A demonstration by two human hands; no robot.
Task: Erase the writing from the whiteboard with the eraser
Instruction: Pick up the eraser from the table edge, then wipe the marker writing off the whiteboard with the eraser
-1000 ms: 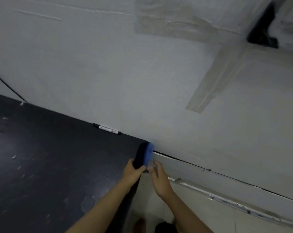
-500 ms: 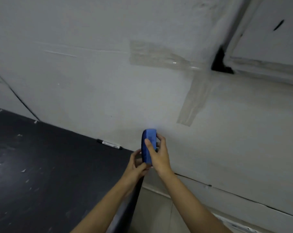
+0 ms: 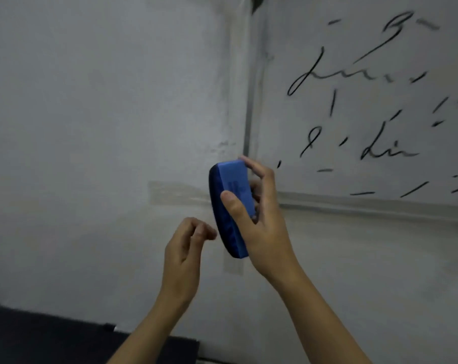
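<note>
While the eraser point(image 3: 231, 206) is gripped upright in the right hand point(image 3: 264, 227), thumb across its blue face and fingers curled behind, it is held off the wall, just beside the lower left corner of the whiteboard point(image 3: 353, 164). The left hand point(image 3: 185, 248) is loosely curled and holds nothing. No stroke has been wiped; the carry is judged to be under way, and the pad must next be turned flat onto the writing point(image 3: 367, 72). The board's right side is cut off, and the blurred words are perhaps illegible.
</note>
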